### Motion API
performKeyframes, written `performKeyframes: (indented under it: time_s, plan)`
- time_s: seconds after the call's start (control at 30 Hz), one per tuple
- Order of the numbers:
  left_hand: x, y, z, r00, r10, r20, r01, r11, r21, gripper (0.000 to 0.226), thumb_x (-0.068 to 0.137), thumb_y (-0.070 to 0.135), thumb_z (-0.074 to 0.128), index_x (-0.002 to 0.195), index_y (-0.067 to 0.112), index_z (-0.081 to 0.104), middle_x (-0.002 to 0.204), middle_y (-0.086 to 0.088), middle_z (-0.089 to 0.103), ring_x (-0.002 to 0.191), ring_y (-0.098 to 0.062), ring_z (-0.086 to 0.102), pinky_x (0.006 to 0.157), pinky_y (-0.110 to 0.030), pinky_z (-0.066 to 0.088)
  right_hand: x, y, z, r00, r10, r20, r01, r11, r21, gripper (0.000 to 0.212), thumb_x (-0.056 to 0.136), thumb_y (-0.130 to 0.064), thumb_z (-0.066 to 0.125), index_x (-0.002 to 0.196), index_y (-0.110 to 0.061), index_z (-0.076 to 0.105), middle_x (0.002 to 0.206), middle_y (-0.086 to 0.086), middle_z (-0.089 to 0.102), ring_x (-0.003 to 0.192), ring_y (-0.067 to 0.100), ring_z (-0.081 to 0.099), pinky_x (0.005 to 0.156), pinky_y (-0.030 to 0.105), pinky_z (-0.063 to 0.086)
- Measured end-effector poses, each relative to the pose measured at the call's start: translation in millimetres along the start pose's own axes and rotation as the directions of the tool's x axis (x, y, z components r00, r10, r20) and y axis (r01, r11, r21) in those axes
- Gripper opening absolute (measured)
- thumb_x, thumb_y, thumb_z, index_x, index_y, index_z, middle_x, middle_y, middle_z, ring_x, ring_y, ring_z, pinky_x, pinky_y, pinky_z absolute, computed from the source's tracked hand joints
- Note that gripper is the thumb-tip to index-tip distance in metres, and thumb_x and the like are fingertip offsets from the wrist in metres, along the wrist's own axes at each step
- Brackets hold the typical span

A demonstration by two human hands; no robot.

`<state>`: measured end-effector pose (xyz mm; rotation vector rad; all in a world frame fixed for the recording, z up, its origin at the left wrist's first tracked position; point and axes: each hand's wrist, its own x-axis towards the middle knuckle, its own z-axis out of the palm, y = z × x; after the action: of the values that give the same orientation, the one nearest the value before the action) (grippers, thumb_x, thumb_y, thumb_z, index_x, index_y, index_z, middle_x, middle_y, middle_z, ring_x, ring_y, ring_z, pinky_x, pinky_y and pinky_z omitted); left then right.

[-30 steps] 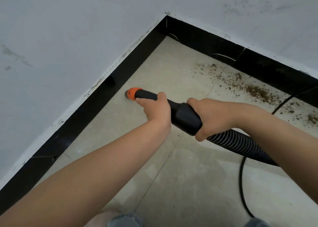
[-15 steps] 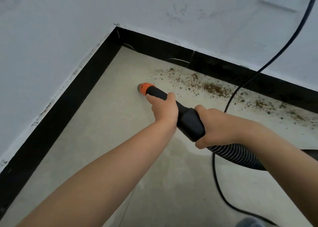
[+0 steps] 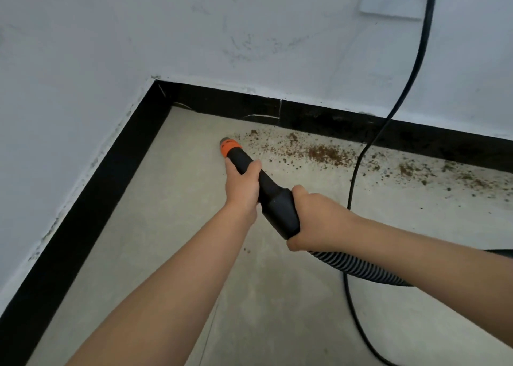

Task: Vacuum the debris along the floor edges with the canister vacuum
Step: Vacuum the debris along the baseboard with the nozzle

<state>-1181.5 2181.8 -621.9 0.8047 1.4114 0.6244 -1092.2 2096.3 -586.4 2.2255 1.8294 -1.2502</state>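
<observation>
I hold a black vacuum nozzle point(image 3: 270, 196) with an orange tip point(image 3: 229, 146) low over the pale tile floor. My left hand point(image 3: 243, 186) grips its narrow front part. My right hand point(image 3: 313, 222) grips the thick rear end, where the ribbed hose point(image 3: 358, 271) runs off to the right. Brown debris point(image 3: 327, 153) lies scattered along the far black baseboard point(image 3: 313, 115), starting just right of the orange tip and stretching to the right edge. The canister itself is out of view.
A black power cord point(image 3: 416, 65) hangs from a white wall socket point(image 3: 394, 1), crosses the debris line and trails over the floor at the right. A second black baseboard point(image 3: 83, 207) runs along the left wall to the corner point(image 3: 163, 90).
The nozzle tip has swung away from the left baseboard and toward the far wall, reaching the left end of the debris. My view has lifted, showing the socket.
</observation>
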Motion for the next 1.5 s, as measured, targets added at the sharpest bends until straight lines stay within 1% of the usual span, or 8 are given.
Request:
performKeyframes:
  time_s: [0.17,0.27,0.43,0.63,0.87,1.13,1.23,1.5]
  plan:
    - [5.9,12.6,-6.9,0.998,-0.059,0.013,0.059,0.997,-0.052,0.053,0.094,0.016,0.049,0.143,0.027,0.029,0.105,-0.007,0.055,0.074,-0.020,0.058,0.065,-0.032,0.054,12.6,-8.9,6.4,0.999,-0.050,-0.016,0.051,0.997,0.054,0.048,0.074,-0.024,0.071,0.095,-0.014,0.029,0.074,-0.001,0.043,0.058,0.011,0.045,0.044,0.025,0.037]
    - [7.8,20.5,-9.2,0.994,-0.109,0.027,0.110,0.993,-0.041,0.049,0.095,0.014,0.048,0.140,0.026,0.033,0.111,-0.012,0.050,0.070,-0.019,0.055,0.056,-0.029,0.052,12.3,-11.8,7.9,0.998,-0.050,-0.023,0.052,0.994,0.101,0.046,0.074,-0.022,0.070,0.094,-0.014,0.030,0.074,-0.001,0.043,0.058,0.011,0.045,0.043,0.024,0.035]
    - [10.2,23.0,3.5,0.992,-0.111,0.066,0.114,0.993,-0.043,0.049,0.097,0.013,0.045,0.141,0.024,0.029,0.117,-0.016,0.048,0.070,-0.020,0.053,0.058,-0.031,0.050,15.0,-1.6,1.4,0.998,-0.044,-0.037,0.047,0.995,0.092,0.045,0.075,-0.022,0.070,0.095,-0.015,0.030,0.076,-0.002,0.042,0.059,0.010,0.045,0.044,0.023,0.035]
    - [16.7,26.1,19.6,0.991,-0.105,0.077,0.111,0.991,-0.078,0.048,0.096,0.013,0.047,0.140,0.022,0.028,0.101,-0.010,0.050,0.068,-0.020,0.053,0.056,-0.031,0.050,19.4,12.6,-10.5,0.998,-0.025,-0.057,0.029,0.997,0.067,0.050,0.072,-0.023,0.072,0.097,-0.014,0.030,0.076,-0.003,0.043,0.060,0.010,0.046,0.045,0.024,0.037]
    - [16.0,9.1,15.0,0.999,-0.043,0.009,0.044,0.996,-0.075,0.064,0.092,0.018,0.055,0.144,0.023,0.019,0.126,-0.013,0.049,0.106,-0.031,0.057,0.086,-0.043,0.051,10.7,12.2,-20.5,0.999,-0.044,-0.020,0.044,0.999,0.010,0.050,0.071,-0.025,0.074,0.096,-0.015,0.031,0.077,-0.004,0.043,0.064,0.009,0.047,0.047,0.022,0.040]
    - [-2.7,-12.4,-16.1,0.996,-0.028,-0.083,0.025,0.999,-0.044,0.060,0.089,0.021,0.052,0.141,0.025,0.023,0.113,-0.011,0.053,0.107,-0.038,0.057,0.094,-0.052,0.047,-8.7,-12.4,-0.8,0.995,-0.089,0.050,0.091,0.995,-0.041,0.049,0.072,-0.028,0.073,0.093,-0.018,0.030,0.076,-0.005,0.043,0.061,0.007,0.046,0.044,0.021,0.035]
    - [-5.0,-11.5,-25.7,0.998,-0.020,-0.061,0.018,0.999,-0.027,0.060,0.091,0.021,0.051,0.143,0.023,0.021,0.107,-0.006,0.051,0.097,-0.028,0.057,0.095,-0.048,0.046,-10.1,-18.8,2.0,0.994,-0.087,0.067,0.090,0.995,-0.044,0.049,0.072,-0.028,0.072,0.094,-0.018,0.030,0.077,-0.005,0.044,0.062,0.007,0.048,0.044,0.021,0.036]
    - [13.3,14.3,-15.5,0.994,-0.041,0.104,0.042,0.999,-0.007,0.067,0.095,0.020,0.048,0.148,0.025,0.008,0.101,-0.002,0.049,0.080,-0.013,0.051,0.063,-0.026,0.047,8.8,-16.4,-5.5,1.000,-0.015,0.010,0.015,0.999,0.031,0.050,0.073,-0.027,0.072,0.097,-0.017,0.030,0.079,-0.004,0.046,0.064,0.007,0.049,0.046,0.020,0.038]
